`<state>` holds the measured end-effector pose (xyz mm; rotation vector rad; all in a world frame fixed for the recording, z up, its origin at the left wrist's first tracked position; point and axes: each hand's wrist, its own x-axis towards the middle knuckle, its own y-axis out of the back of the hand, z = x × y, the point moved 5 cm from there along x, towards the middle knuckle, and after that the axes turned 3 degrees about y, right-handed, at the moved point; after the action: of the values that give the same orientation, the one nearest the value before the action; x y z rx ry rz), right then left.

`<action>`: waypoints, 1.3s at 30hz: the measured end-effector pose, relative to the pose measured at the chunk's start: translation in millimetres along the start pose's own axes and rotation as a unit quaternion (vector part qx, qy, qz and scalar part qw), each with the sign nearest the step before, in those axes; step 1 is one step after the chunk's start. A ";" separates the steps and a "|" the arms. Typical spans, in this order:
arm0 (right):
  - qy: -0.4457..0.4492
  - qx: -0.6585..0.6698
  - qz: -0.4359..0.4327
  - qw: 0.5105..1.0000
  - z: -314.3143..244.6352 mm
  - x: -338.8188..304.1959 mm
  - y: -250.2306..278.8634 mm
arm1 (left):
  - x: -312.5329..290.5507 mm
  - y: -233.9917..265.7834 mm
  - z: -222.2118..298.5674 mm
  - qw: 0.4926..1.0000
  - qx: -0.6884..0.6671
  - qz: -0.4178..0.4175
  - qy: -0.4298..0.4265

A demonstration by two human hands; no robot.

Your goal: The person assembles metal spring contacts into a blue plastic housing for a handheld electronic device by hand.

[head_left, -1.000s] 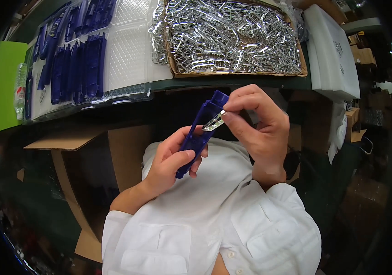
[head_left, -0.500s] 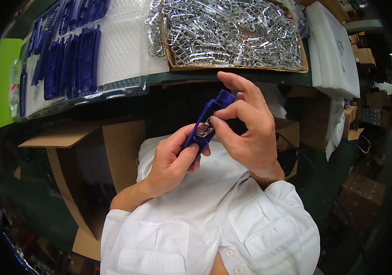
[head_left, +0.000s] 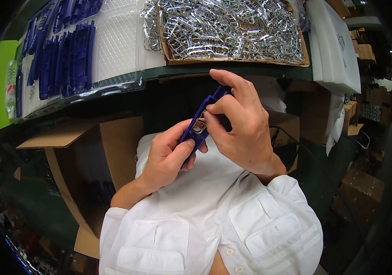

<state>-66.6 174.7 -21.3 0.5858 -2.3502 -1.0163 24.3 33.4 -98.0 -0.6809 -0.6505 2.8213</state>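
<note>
In front of my chest, my left hand (head_left: 163,158) grips the lower end of a long, narrow blue plastic shell (head_left: 209,99), thumb on its near side and fingertips showing beyond it. The shell is tilted, its upper end pointing up and to the right. A shiny bent-wire metal clip (head_left: 198,128) lies in its hollow. My right hand (head_left: 246,130) pinches the upper end of this clip between thumb and index finger, its other fingers raised and curved over the shell's top end. Its fingertips hide part of the clip.
On the bench, a shallow cardboard box (head_left: 232,61) is heaped with metal wire clips. Left of it, a clear plastic tray (head_left: 116,50) carries rows of blue shells (head_left: 70,57). White foam sheets (head_left: 331,46) stand at right. An open carton (head_left: 120,142) is below the bench at left.
Both hands have shifted slightly left together with the shell. My right fingertips have moved a little up along the shell, still pinching at the clip.
</note>
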 end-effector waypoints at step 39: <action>-0.054 0.480 0.073 0.872 63.7 -19.0 -11.1 | 9.1 11.0 27.0 0.969 0.219 -0.023 -0.116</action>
<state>-88.2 212.7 -72.6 0.6718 -2.8508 0.2844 3.0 15.8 -84.8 -0.2557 -0.0556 2.8753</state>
